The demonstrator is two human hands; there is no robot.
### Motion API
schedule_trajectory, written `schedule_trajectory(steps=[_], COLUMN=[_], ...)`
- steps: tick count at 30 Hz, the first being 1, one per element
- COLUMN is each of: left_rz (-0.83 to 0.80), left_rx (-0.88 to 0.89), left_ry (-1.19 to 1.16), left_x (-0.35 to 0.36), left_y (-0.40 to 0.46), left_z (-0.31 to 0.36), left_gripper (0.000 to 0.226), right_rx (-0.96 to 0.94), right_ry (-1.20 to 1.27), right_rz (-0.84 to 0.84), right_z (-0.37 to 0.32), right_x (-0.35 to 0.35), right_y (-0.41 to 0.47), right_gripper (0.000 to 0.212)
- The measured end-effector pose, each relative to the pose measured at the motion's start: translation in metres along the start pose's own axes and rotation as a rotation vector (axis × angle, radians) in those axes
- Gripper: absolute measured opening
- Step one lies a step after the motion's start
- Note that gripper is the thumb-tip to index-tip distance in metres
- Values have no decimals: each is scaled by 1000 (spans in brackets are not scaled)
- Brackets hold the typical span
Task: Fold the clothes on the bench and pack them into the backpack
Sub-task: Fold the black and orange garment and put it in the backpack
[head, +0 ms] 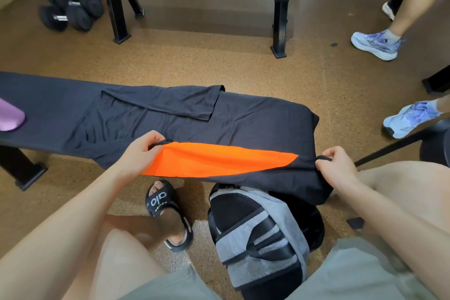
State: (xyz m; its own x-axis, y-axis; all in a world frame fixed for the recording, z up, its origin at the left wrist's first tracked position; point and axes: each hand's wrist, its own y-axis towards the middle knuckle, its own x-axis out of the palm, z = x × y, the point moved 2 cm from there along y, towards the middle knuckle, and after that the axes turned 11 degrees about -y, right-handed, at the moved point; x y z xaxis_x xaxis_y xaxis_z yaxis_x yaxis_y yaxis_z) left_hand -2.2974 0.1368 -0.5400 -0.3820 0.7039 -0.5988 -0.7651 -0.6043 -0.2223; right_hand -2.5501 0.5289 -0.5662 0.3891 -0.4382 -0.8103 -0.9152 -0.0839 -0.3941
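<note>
Black-orange garment [219, 161], pinched between both hands

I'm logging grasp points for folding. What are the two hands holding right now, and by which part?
Both hold the black garment with the orange panel by its near edge: left hand pinches it beside the orange panel, right hand pinches the black end, stretching it.

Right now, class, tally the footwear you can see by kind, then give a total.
pale blue sneakers: 2
black slide sandal: 1
black shoe with a white sole: 1
Total: 4
</note>
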Motion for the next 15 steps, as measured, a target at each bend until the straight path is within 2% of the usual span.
schedule_trajectory(steps=[3,6,8,12,15], left_rz=[-42,-30,-21,-30,19], left_rx=[74,82,63,79,130], left_ry=[176,236,239,288,232], left_x=[1,2,5,9,9], left_y=[3,5,5,4,6], left_z=[-7,-7,-6,-3,-4], left_gripper=[22,27,21,14,8], right_rx=[25,15,1,-31,-18], right_ry=[-19,-64,-71,102,188], right_rz=[-7,-20,2,110,157], right_z=[4,3,0,-8,-9], right_x=[4,4,3,-2,-2], right_y=[-1,0,1,-2,-2], right_gripper=[23,37,43,29,24])
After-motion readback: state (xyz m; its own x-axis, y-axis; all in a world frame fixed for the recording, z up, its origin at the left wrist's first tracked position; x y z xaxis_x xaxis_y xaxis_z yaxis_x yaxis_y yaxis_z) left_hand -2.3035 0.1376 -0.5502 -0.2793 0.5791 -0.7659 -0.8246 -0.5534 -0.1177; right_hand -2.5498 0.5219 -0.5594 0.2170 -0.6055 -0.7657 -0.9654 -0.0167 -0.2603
